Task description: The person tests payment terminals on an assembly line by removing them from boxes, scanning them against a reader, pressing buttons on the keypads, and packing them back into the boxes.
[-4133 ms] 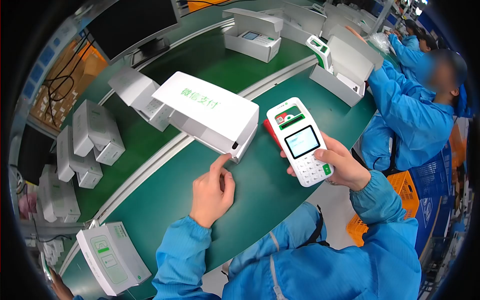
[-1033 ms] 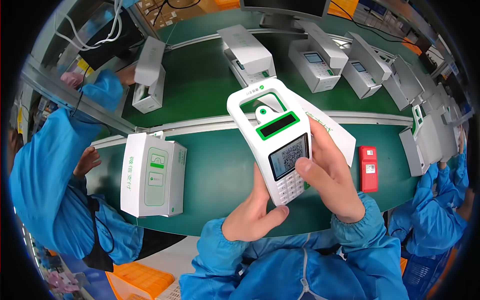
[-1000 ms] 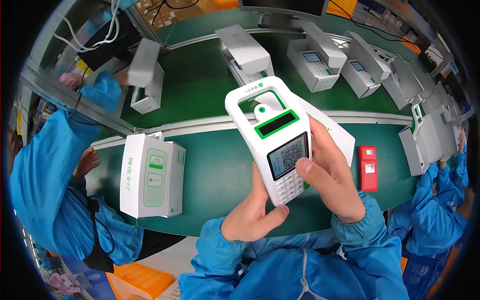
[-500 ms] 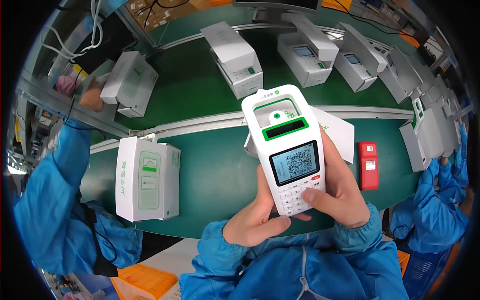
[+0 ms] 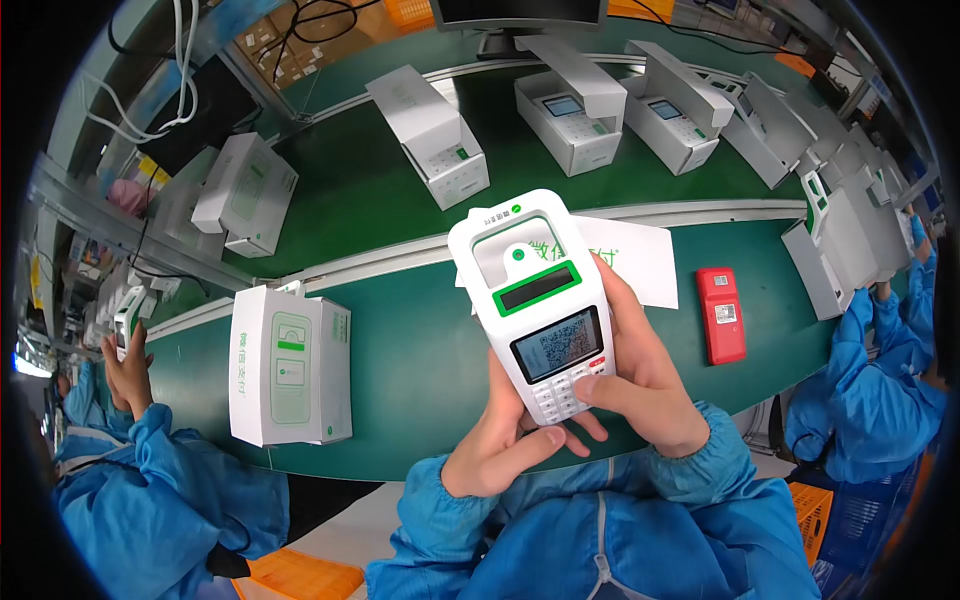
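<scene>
Both of my hands hold a white payment terminal [image 5: 530,310] with green trim, its screen [image 5: 556,343] lit and showing a QR code. My left hand [image 5: 505,440] is closed round its lower left side, the thumb near the bottom edge and the fingers partly hidden behind. Along the right side, my right hand [image 5: 650,385] grips it, with the thumb on the keypad [image 5: 562,393]. Behind the terminal, a white box flap with green print [image 5: 640,262] lies partly covered. To the right rests a red handheld device [image 5: 720,315] with white labels.
A closed white box [image 5: 290,365] stands left on the green table. Several open boxes [image 5: 575,135] holding terminals line the belt beyond the metal rail. A co-worker's hand [image 5: 128,365] shows at left; another co-worker's sleeve [image 5: 855,370] is at right.
The terminal appears lower and further left, tipped so its screen looks flatter. The left co-worker's arm has drawn back from the box on the belt. My grip stays the same.
</scene>
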A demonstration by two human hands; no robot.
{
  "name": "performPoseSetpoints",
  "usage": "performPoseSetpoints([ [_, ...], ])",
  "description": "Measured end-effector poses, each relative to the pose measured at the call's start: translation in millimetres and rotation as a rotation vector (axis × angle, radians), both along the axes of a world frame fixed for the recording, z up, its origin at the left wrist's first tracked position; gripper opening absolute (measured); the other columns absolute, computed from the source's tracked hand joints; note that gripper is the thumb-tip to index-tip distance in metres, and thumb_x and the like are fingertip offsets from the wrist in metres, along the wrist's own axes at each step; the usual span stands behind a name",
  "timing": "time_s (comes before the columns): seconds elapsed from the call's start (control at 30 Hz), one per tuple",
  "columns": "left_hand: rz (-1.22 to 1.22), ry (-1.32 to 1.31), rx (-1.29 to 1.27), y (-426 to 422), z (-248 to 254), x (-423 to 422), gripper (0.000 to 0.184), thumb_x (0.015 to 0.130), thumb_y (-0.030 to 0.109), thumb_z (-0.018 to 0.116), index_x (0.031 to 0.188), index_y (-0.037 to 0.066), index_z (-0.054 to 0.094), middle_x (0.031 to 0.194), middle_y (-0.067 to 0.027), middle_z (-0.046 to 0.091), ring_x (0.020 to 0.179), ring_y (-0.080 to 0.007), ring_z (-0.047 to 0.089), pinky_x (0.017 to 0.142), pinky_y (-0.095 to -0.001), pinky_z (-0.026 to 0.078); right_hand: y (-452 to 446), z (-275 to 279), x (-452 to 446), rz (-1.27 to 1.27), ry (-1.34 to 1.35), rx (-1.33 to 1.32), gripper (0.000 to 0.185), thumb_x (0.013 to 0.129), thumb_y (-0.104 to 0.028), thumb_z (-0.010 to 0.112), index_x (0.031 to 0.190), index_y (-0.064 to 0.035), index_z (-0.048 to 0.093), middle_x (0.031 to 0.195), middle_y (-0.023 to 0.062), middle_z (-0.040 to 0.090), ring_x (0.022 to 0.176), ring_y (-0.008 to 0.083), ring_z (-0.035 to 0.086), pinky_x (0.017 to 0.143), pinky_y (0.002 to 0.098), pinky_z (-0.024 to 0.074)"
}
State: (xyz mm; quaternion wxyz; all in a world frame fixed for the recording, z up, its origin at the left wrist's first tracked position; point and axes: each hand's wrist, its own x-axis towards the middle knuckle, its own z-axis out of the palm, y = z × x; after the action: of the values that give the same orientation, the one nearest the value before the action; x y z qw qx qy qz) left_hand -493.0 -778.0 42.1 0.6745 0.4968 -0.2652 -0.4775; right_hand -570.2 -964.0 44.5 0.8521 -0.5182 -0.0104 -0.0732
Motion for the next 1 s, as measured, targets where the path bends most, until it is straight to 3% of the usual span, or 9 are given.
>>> performPoseSetpoints([
  [0.17, 0.012, -0.023, 0.017, 5, 0, -9, 0.100, 0.094, -0.003, 0.048, 0.164, 0.015, -0.021, 0.154, -0.0246, 0.042, 0.110, -0.0344, 0.070, 0.085, -0.0426, 0.062, 5, -4, -7, 0.030, -0.024, -0.008, 0.097, 0.087, 0.010, 0.050, 0.171, -0.0077, 0.005, 0.167, 0.0191, 0.029, 0.139, 0.0220, 0.049, 0.105, 0.0316, 0.0492],
  [0.37, -0.004, -0.068, 0.023, 5, -5, -14, 0.099, 0.092, -0.009, 0.045, 0.164, 0.014, -0.018, 0.150, -0.0236, 0.044, 0.106, -0.0312, 0.071, 0.084, -0.0405, 0.062, 3, -12, -12, 0.036, -0.076, -0.045, 0.098, 0.087, 0.010, 0.048, 0.171, -0.0058, 0.001, 0.169, 0.0182, 0.026, 0.150, 0.0228, 0.038, 0.119, 0.0358, 0.0368],
  [0.7, -0.058, -0.083, -0.002, -1, -6, -15, 0.099, 0.090, -0.012, 0.042, 0.161, 0.017, -0.021, 0.148, -0.0237, 0.043, 0.095, -0.0273, 0.072, 0.076, -0.0382, 0.064, -2, -14, -19, 0.058, -0.097, 0.003, 0.105, 0.082, 0.001, 0.055, 0.170, -0.0036, -0.002, 0.171, 0.0171, 0.022, 0.155, 0.0258, 0.031, 0.124, 0.0385, 0.0293],
  [1.0, -0.048, -0.099, 0.115, -3, -4, -17, 0.095, 0.093, -0.010, 0.042, 0.161, 0.016, -0.019, 0.144, -0.0234, 0.042, 0.088, -0.0218, 0.068, 0.066, -0.0352, 0.064, -1, -19, -21, 0.053, -0.118, 0.000, 0.105, 0.081, 0.002, 0.054, 0.170, -0.0025, -0.002, 0.174, 0.0186, 0.015, 0.160, 0.0279, 0.021, 0.127, 0.0400, 0.0216],
])
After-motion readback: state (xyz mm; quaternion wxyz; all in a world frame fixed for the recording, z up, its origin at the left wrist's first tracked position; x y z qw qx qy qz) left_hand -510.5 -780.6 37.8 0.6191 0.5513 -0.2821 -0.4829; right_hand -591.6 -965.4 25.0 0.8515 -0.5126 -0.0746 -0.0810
